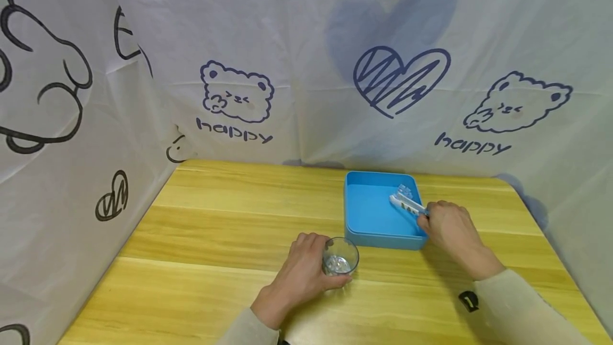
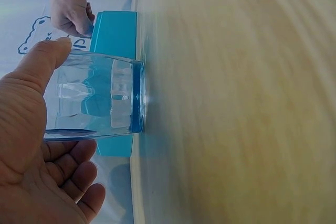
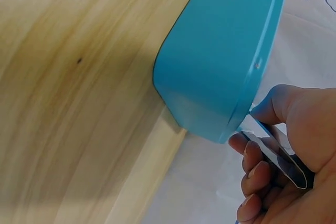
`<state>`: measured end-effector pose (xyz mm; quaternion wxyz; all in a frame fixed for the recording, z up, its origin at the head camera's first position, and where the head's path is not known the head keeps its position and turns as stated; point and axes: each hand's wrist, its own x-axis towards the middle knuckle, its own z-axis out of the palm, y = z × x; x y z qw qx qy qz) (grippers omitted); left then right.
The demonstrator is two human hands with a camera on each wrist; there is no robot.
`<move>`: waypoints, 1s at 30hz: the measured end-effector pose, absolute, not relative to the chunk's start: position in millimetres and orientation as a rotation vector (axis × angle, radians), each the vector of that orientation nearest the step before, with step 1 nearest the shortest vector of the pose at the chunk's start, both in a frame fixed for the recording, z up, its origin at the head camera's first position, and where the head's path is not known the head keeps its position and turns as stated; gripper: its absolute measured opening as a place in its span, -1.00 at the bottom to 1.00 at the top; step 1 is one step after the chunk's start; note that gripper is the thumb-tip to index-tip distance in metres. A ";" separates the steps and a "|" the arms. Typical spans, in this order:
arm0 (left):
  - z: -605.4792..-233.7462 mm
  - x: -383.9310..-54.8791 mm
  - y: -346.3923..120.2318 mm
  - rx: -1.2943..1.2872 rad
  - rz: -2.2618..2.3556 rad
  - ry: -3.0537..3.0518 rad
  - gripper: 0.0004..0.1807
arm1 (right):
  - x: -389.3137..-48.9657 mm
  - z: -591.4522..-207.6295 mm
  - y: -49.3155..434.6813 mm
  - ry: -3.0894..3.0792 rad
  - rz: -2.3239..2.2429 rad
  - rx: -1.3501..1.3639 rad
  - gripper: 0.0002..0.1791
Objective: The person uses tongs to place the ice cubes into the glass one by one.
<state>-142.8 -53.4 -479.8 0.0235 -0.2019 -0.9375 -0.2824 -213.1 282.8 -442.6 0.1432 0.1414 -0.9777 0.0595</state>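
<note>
My left hand holds a clear drinking glass upright on the table, its thumb on the near side. In the left wrist view the faceted glass lies between the thumb and the curled fingers. My right hand grips a pair of tongs that reach over the right side of a shallow blue box. Beside the tongs' tips are small clear pieces, like ice cubes, inside the box. The right wrist view shows the bent metal end of the tongs within the palm.
Wood-grain table lies under everything. White cloth with drawn bears and hearts hangs behind it and along the sides. The box wall stands close to my right fingers, and the glass is just left of the box's near corner.
</note>
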 end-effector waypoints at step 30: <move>-484.8 -146.0 -53.7 -0.647 -0.869 -2.884 -0.15 | -204.6 -440.9 279.6 -2.808 0.193 0.402 -0.61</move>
